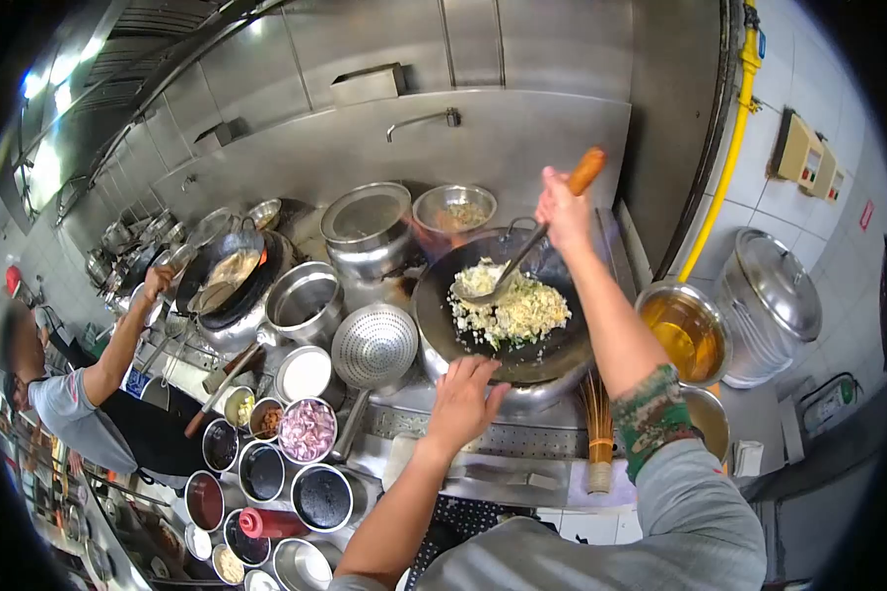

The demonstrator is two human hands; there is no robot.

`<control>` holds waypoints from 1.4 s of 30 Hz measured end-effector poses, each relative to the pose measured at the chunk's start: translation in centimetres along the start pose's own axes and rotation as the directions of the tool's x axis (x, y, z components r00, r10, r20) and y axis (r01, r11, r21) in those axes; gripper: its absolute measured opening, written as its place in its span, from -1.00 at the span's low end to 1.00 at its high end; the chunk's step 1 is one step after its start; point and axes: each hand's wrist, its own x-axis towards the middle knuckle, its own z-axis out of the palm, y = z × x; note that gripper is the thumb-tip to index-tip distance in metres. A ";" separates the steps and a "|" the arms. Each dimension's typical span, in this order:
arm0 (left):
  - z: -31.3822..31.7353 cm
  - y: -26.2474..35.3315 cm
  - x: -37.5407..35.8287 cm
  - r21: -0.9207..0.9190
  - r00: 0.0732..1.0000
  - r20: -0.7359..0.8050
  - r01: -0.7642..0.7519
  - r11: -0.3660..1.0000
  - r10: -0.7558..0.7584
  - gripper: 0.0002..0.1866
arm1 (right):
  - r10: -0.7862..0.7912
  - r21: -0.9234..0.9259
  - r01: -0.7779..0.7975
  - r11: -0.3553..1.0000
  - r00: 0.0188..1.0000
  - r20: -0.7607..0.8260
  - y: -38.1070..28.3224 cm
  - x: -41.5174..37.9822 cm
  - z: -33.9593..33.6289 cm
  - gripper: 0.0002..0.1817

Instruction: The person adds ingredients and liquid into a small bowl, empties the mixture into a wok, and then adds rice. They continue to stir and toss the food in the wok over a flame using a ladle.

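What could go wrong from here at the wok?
1. Burn: the bare left hand is right at the near rim of the wok; if the metal is hot, a slip could hurt.
2. Spill: the right hand has the ladle in the loose food; a hard sweep might throw bits over the rim.
3. Scorching: the brush sits close beneath the wok, and its bristles may catch heat.

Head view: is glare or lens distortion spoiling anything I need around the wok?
Head view, upper left: lights blown out to white; head view, edges: fisheye bending, black corners, the yellow pipe bowed; head view, middle: wok, food, left hand and right hand readable, no glare hiding them.
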 end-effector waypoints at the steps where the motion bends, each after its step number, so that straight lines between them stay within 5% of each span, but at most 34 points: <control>1: 0.0 0.3 0.2 -0.007 1.000 0.020 -0.010 1.000 0.010 -0.67 | 0.028 -0.034 -0.029 0.999 0.998 -0.047 1.2 -0.3 0.3 -0.70; 5: 2.3 -1.5 -1.5 -0.043 0.990 0.140 -0.027 0.999 0.033 -0.78 | 0.245 -0.196 -0.269 0.943 0.960 -0.135 -3.9 2.4 1.9 -0.78; 8: -0.4 3.3 -1.7 -0.133 0.999 0.000 -0.045 0.990 0.045 -0.83 | 0.318 -0.230 -0.323 0.918 0.946 -0.061 -9.3 1.4 2.1 -0.83; 13: 3.9 1.4 -1.6 -0.097 0.996 -0.083 -0.033 0.995 0.024 -0.86 | 0.049 -0.518 -0.128 0.846 0.985 -0.163 -7.0 -2.4 3.5 -0.74; 15: 4.6 1.0 -6.0 -0.062 0.997 -0.068 -0.035 0.997 0.031 -0.86 | -0.034 -0.458 -0.006 0.889 0.996 -0.079 -7.0 -3.6 2.4 -0.74; 19: -0.3 3.9 -9.2 -0.130 0.999 -0.008 -0.042 0.991 0.041 -0.86 | 0.091 -0.283 -0.144 0.948 0.977 -0.194 -10.3 -3.3 0.7 -0.67; 22: -1.7 4.9 -2.2 -0.145 0.978 -0.201 -0.089 0.985 0.059 -0.86 | 0.081 -0.322 -0.131 0.938 0.983 -0.162 -9.5 -2.9 2.5 -0.71; 25: 2.1 1.7 -0.5 -0.075 0.991 -0.131 -0.035 0.997 0.025 -0.86 | 0.004 -0.527 -0.111 0.843 0.980 -0.199 -6.8 -3.0 4.6 -0.72; 27: 5.5 -0.9 -3.9 -0.012 0.996 -0.083 -0.044 0.999 0.043 -0.87 | -0.077 -0.514 -0.028 0.857 0.980 -0.182 -4.2 -3.3 3.6 -0.72; 29: 5.0 -0.9 -7.3 -0.038 0.999 -0.026 -0.047 0.998 0.046 -0.87 | -0.043 -0.297 0.020 0.955 0.996 -0.072 -5.8 -3.3 2.8 -0.71; 36: 2.3 0.1 -0.4 -0.126 0.995 -0.096 -0.023 0.992 0.011 -0.87 | -0.076 -0.238 0.070 0.969 0.997 -0.017 -10.2 -0.7 2.1 -0.68; 39: 3.5 -1.0 -1.8 -0.123 0.998 0.044 0.045 0.991 -0.040 -0.78 | -0.137 -0.176 0.134 0.975 0.991 -0.004 -7.6 -2.1 0.0 -0.68; 41: 1.2 -0.8 -3.7 -0.171 0.984 -0.176 0.007 0.985 -0.037 -0.58 | -0.148 -0.272 0.107 0.956 0.980 -0.134 -3.0 -3.8 -1.5 -0.67; 42: -1.0 -0.5 -4.9 -0.149 0.982 -0.159 0.075 0.986 -0.099 -0.50 | -0.071 -0.235 0.063 0.970 0.997 -0.026 -1.7 -3.7 -2.4 -0.66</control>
